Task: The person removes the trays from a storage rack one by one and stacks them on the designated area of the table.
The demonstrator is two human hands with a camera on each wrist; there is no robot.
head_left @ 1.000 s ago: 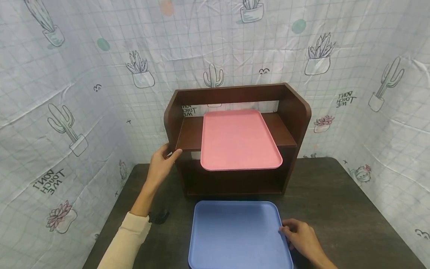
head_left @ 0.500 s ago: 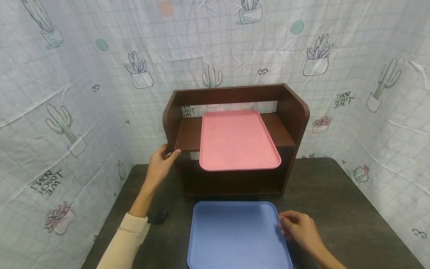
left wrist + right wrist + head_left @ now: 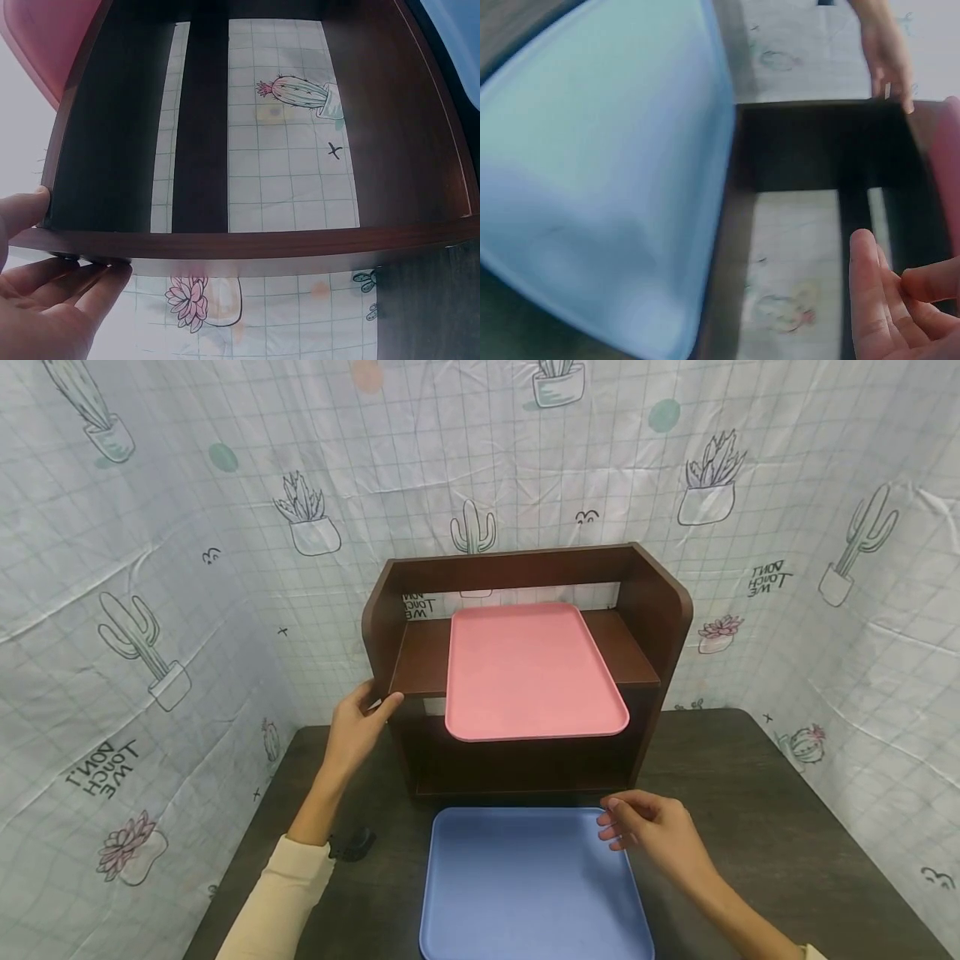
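Observation:
A dark brown two-tier wooden shelf (image 3: 651,610) stands at the back of the table. My left hand (image 3: 356,727) holds its left side panel at the height of the middle board; in the left wrist view the thumb (image 3: 26,210) lies on the inner side and the fingers outside. A pink tray (image 3: 534,677) lies on the middle board, its near end jutting past the front edge. On the table before the shelf is a blue tray (image 3: 532,885). My right hand (image 3: 660,835) hovers over its far right corner, fingers loosely bent around nothing.
The dark table (image 3: 757,827) extends to both sides of the shelf. A small black object (image 3: 356,845) lies beside the left forearm. A white cloth (image 3: 405,443) printed with cacti hangs behind and on both sides.
My right hand has left the right rim of the blue tray and moved up and forward toward its far right corner. The left hand stays on the shelf.

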